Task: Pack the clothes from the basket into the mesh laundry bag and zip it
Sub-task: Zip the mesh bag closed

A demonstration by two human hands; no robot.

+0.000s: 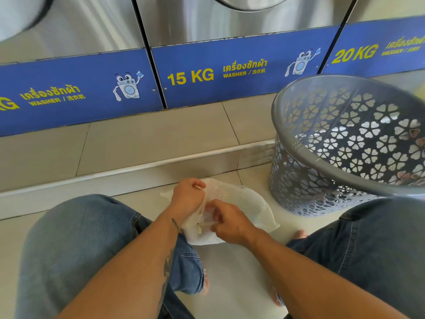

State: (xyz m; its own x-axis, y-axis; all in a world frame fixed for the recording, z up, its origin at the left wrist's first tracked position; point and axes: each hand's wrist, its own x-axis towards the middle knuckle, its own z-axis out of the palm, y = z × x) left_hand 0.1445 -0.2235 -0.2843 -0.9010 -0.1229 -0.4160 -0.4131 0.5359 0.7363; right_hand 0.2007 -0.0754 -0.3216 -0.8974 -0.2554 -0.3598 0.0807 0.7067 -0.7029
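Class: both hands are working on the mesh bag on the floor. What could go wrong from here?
1. The left hand and right hand pinch bunched mesh bag fabric; loose mesh might snag when zipping.
2. The basket stands close to the right knee; shifting could knock it over.

Bright, even light; the steel washer fronts (184, 26) glare softly (streaky sheen), straight lines bow toward the edges, the basket (322, 163) blurs at right.
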